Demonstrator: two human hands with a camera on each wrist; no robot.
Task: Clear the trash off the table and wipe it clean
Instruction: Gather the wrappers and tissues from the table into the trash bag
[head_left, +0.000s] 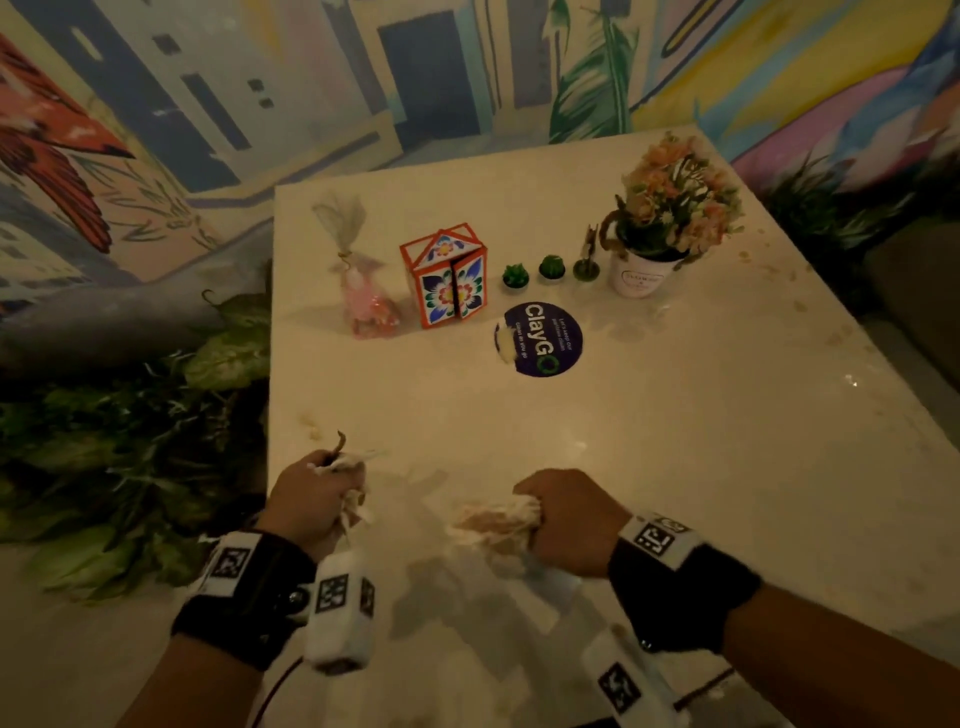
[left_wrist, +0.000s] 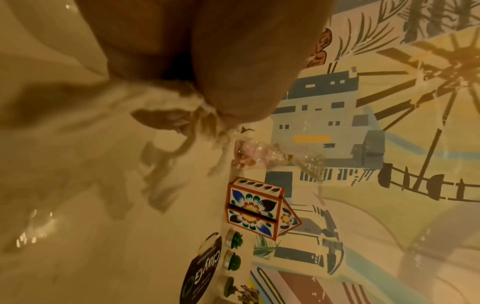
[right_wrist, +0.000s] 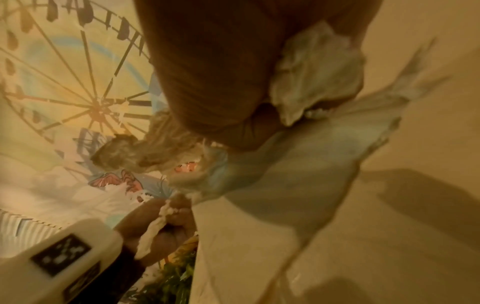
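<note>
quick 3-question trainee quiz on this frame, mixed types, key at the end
1. True or false: the left hand is empty.
2. What does the right hand grip? A) crumpled tissue B) flower pot C) floral box
3. Fill in: the round dark sticker on the table reads ____.

Key: 1 false, it grips a wad of tissue trash. 2 A, the crumpled tissue. 3 ClayGo.

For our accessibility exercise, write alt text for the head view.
Two hands at a pale table's near edge: the left hand grips crumpled tissue, the right hand presses a tissue wad down. Beyond stand a floral box and flower pot.
</note>
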